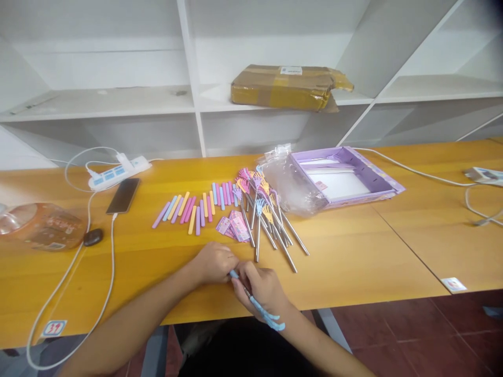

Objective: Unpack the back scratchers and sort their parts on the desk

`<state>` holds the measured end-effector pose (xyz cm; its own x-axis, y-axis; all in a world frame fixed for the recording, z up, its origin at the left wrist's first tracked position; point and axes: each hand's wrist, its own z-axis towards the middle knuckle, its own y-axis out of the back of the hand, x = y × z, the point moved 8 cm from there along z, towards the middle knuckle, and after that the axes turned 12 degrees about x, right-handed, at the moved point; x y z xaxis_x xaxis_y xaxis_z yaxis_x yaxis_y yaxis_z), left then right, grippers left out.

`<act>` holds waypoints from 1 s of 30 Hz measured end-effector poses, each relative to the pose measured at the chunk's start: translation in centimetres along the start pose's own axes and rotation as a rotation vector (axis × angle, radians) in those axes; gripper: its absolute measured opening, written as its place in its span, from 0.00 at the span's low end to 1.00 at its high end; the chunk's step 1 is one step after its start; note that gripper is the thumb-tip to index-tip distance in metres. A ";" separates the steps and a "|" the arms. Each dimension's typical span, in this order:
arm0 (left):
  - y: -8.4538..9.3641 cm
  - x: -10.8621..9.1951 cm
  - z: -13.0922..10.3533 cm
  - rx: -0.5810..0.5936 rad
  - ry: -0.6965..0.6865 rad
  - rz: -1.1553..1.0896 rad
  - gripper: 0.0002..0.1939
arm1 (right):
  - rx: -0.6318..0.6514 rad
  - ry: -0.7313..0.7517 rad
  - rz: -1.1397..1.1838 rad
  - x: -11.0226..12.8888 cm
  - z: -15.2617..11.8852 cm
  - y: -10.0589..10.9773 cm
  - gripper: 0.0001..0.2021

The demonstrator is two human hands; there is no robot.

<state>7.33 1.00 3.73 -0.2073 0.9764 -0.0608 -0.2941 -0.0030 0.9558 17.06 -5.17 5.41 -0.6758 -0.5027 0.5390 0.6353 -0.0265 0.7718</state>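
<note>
My right hand [261, 288] is closed round the metal rod of a back scratcher with a light blue claw head [267, 314], which points down toward my wrist. My left hand [215, 263] is closed at the rod's other end, where a bit of light blue handle [233, 274] shows between both hands. Beyond my hands lies a pile of metal rods [281, 235] with pink, yellow, purple and blue claw heads. Left of the pile, several coloured handle tubes [197, 220] lie in rows. Small pink and purple cards [238, 226] rest between tubes and rods.
A purple open box [353, 196] and a clear plastic bag [293, 180] lie behind right. At left are a phone [123, 196], power strip [120, 173], white cables, black object [93, 237] and orange-labelled container [43, 226]. A taped carton [281, 86] sits on the shelf.
</note>
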 end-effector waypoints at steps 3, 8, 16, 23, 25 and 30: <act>0.0 0.1 0.0 0.014 0.046 0.039 0.21 | 0.046 -0.038 -0.088 -0.5 0.3 -0.8 0.12; 1.3 0.0 0.1 -0.051 0.020 0.097 0.25 | 0.066 0.066 -0.016 0.3 0.0 -2.1 0.19; 2.0 -0.3 0.4 -0.088 0.008 0.110 0.26 | 0.048 0.039 0.158 0.6 -0.6 -1.6 0.22; 2.8 -0.5 0.7 -0.142 -0.026 0.138 0.26 | 0.055 0.018 0.193 0.7 -1.0 -1.2 0.23; 3.0 -0.4 0.8 -0.150 -0.032 0.156 0.26 | 0.050 0.018 0.219 0.8 -1.1 -1.0 0.23; 3.4 -0.1 0.7 -0.122 -0.022 0.204 0.25 | 0.066 0.007 0.246 0.8 -1.7 -0.9 0.22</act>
<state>7.03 1.01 7.18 -0.2535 0.9575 0.1373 -0.3590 -0.2250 0.9058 16.59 -7.00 4.54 -0.5008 -0.4932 0.7114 0.7547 0.1538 0.6378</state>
